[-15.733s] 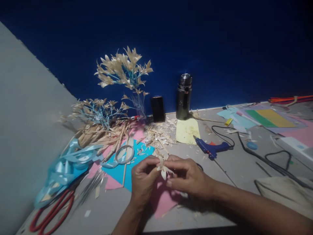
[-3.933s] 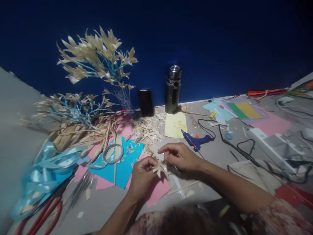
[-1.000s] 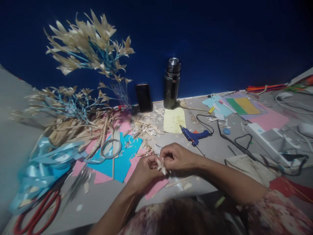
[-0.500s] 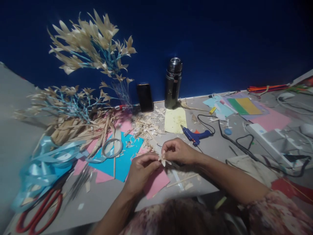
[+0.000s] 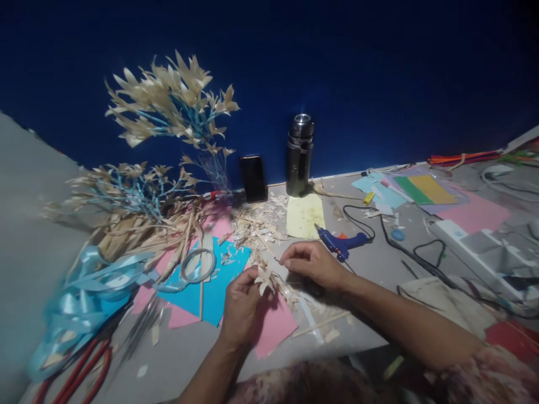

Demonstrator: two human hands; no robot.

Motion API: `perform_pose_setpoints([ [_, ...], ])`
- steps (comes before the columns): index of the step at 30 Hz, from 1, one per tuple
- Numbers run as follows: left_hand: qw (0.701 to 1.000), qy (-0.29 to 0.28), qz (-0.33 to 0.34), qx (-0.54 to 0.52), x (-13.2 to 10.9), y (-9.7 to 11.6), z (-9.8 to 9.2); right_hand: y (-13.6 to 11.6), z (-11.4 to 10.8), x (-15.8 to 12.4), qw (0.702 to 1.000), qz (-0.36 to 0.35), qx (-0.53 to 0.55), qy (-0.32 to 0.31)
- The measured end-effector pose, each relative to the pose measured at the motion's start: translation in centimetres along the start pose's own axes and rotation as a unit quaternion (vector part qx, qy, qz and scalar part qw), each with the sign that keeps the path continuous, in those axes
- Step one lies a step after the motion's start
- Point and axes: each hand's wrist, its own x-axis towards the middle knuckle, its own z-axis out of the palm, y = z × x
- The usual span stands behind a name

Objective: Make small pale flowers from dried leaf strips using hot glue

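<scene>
A small cream flower (image 5: pixel 265 279) with pointed petals, made of dried husk or a similar material, is pinched between the thumb and fingers of my left hand (image 5: pixel 242 308). It faces up above the pink paper (image 5: pixel 275 328). To the right, apart from the flower, my right hand (image 5: pixel 315 264) has thumb and fingertips pressed together. A thin dark tip shows by those fingertips, too small to name. Husk scraps (image 5: pixel 256 224) lie just beyond both hands. A blue glue gun (image 5: pixel 343 242) rests beyond my right hand, its nozzle toward the yellow paper (image 5: pixel 305 216).
At the back stand a steel flask (image 5: pixel 300 160), a phone (image 5: pixel 254 179) and a vase of husk flowers (image 5: pixel 181 106). Blue ribbon (image 5: pixel 88 292), a tape roll (image 5: pixel 197 265) and red-handled scissors (image 5: pixel 84 367) lie left. A power strip (image 5: pixel 471 252) and cables are right.
My right hand has come away from the flower to the right. The flower stays in my left hand, turned so that its petals face up. The view has shifted slightly.
</scene>
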Motion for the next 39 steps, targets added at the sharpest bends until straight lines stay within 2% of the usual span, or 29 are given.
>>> perform_pose_setpoints([
  [4,0.998,0.047,0.029,0.038,0.3,0.0,-0.5,0.4,0.3,-0.1,0.999,0.010,-0.040,-0.023],
  [9,0.997,0.052,0.029,0.043,0.2,0.7,-1.1,0.0,0.5,-0.3,0.995,-0.004,-0.102,-0.024],
  [13,0.999,0.046,0.012,0.011,-0.2,1.6,-0.9,-0.9,-0.6,-0.2,0.989,-0.061,-0.137,-0.003],
  [16,0.999,0.042,0.013,-0.015,-0.6,1.7,-1.0,-2.0,-1.6,-0.1,0.978,-0.075,-0.192,0.017],
  [20,0.997,0.059,-0.011,-0.045,-0.4,1.2,-1.9,-4.1,-2.7,-0.7,0.933,-0.105,-0.344,0.009],
  [24,0.994,0.085,-0.027,-0.067,0.2,1.1,-2.7,-5.8,-4.2,-0.5,0.880,-0.123,-0.457,0.052],
  [27,0.991,0.100,-0.029,-0.078,0.4,1.0,-2.7,-6.5,-5.9,1.6,0.849,-0.106,-0.511,0.090],
  [29,0.991,0.104,-0.030,-0.073,0.5,1.1,-2.6,-6.5,-6.9,4.0,0.821,-0.068,-0.556,0.116],
  [31,0.991,0.112,-0.024,-0.071,0.4,1.2,-2.4,-6.2,-7.5,6.9,0.799,-0.015,-0.590,0.114],
  [35,0.988,0.138,-0.020,-0.072,0.7,1.7,-2.5,-4.9,-7.4,12.2,0.797,0.006,-0.597,0.090],
  [39,0.989,0.132,-0.014,-0.063,2.1,2.8,-3.0,-3.8,-6.8,15.8,0.799,0.013,-0.598,0.064],
])
